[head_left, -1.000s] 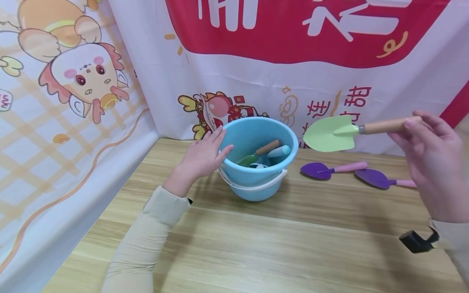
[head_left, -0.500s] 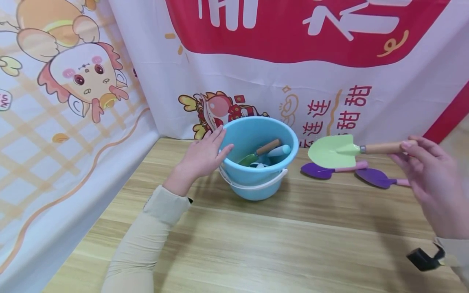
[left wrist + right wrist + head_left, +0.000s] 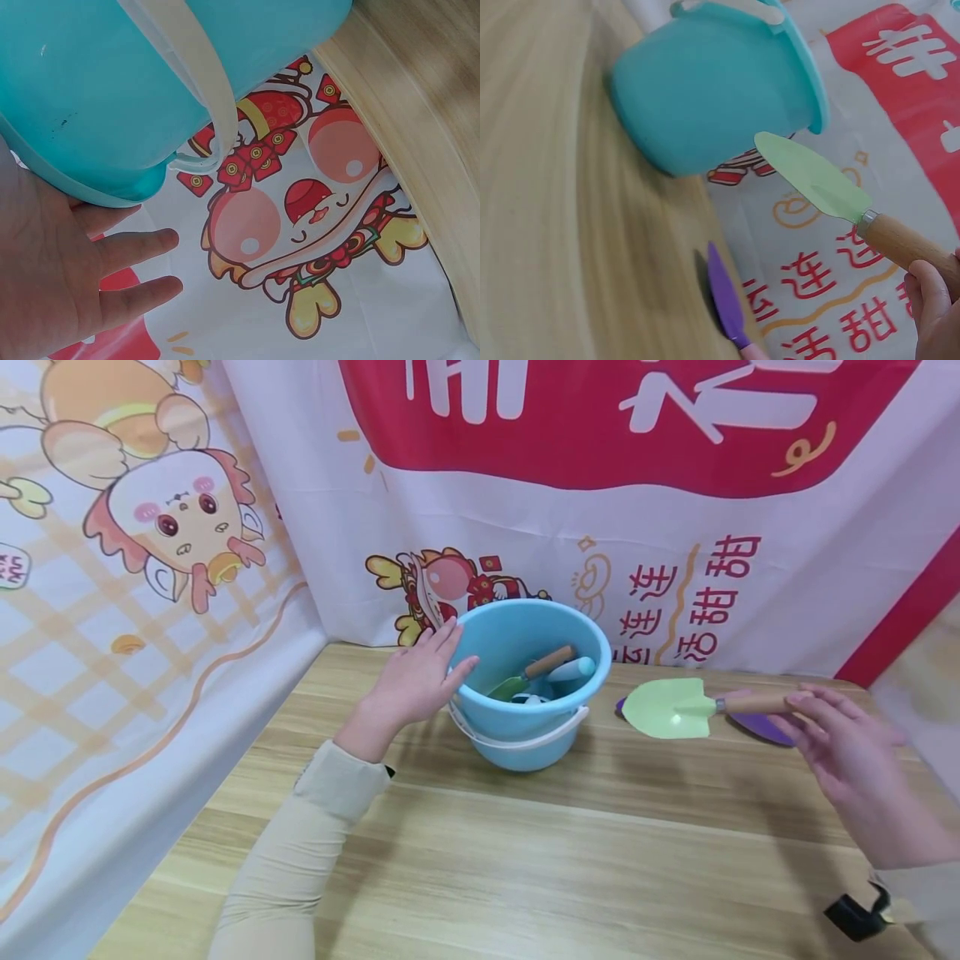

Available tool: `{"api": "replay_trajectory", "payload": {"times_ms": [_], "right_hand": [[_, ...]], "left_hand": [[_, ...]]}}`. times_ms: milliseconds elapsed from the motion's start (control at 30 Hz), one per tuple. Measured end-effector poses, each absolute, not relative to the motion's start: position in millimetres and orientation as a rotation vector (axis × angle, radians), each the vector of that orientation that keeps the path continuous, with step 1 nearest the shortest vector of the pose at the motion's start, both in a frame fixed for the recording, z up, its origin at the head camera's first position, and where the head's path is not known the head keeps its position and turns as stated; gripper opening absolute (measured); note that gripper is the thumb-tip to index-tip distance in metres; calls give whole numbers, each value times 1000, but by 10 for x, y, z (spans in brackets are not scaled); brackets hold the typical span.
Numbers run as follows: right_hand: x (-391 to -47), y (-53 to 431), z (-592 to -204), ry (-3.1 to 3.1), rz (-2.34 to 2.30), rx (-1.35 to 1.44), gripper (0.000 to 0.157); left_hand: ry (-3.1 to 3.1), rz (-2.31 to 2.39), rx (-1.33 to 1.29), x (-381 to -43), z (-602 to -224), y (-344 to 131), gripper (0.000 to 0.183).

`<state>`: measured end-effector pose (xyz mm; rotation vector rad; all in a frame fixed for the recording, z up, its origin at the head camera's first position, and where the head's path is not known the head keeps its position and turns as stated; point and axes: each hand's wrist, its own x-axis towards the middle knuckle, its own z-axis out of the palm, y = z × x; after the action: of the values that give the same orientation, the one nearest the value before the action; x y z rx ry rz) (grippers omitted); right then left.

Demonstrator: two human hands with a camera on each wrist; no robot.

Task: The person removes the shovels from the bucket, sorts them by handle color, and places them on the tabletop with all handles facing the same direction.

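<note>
Work looks partway through, as far as the pictures tell. Near the middle of the head view stands a blue bucket (image 3: 517,724), upright on the table (image 3: 480,877), its white handle (image 3: 525,744) hanging down across the front. Inside it a green blade (image 3: 508,688), a wooden handle (image 3: 550,662) and a light blue handle (image 3: 570,671) can be seen, with something white and dark lower down that is too covered to name; that much is already in the bucket.

At the right of the frame, the right hand (image 3: 847,752) grasps a green trowel (image 3: 675,708) near the end of its wooden grip, thumb and fingers pinched on it, the blade pointing left toward the bucket but apart from it. This step seems unfinished: the trowel hangs above the table, neither laid down nor put in anything.

Behind it in the frame, the left purple trowel (image 3: 620,708) shows only its tip, and the right purple trowel (image 3: 763,728) only part of its blade. Neither is held, so both are probably left to handle.

Left of centre, the left hand (image 3: 420,677) rests on the bucket's rim, its fingers straight and released, perhaps to steady it. The left wrist view shows those fingers spread at the lower left.
</note>
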<state>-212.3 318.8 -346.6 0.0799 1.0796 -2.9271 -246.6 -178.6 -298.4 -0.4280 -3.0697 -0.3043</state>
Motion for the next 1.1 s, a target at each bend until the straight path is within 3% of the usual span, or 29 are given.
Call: {"api": "replay_trajectory", "payload": {"times_ms": [500,1100], "right_hand": [[-2113,3091,-3896,1135,-2691,124,26],[-2091,3051,-4245,1122,-2583,151,29]], "left_hand": [[-3072,-289,-425,-2475,-2990,-1790,79],[-3069,-315,-416,-2487,-3002,-1792,78]]}}
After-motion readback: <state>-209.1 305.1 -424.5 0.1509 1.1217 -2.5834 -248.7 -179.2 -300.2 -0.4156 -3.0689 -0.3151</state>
